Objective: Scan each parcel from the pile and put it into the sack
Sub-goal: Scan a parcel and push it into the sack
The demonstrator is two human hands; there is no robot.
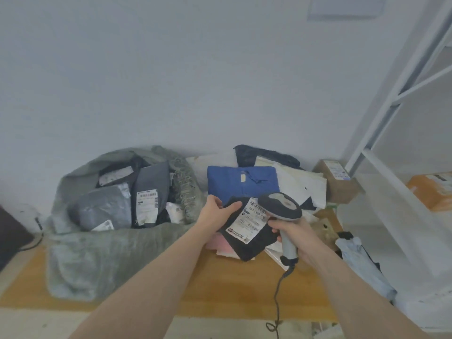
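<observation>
A: The left hand (218, 209) pinches the black parcel (247, 231) by its top corner; the right hand (294, 234) is wrapped round the scanner (281, 208), its head just over the label (249, 222).

B: Risk?

A: The scanner's head shadows the barcode, so it may misread. The soft parcel could slip. The sack (102, 241) gapes to the left hand's left, the pile (244, 182) just beyond both hands.

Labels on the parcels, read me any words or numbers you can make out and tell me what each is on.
"507-P802 17", partly covered by the scanner: white label on the black parcel held in the left hand.
Smaller print on that label: too blurred.
Labels on parcels in the sack: barcodes only, text unreadable.
Label on the cardboard box: unreadable.
</observation>
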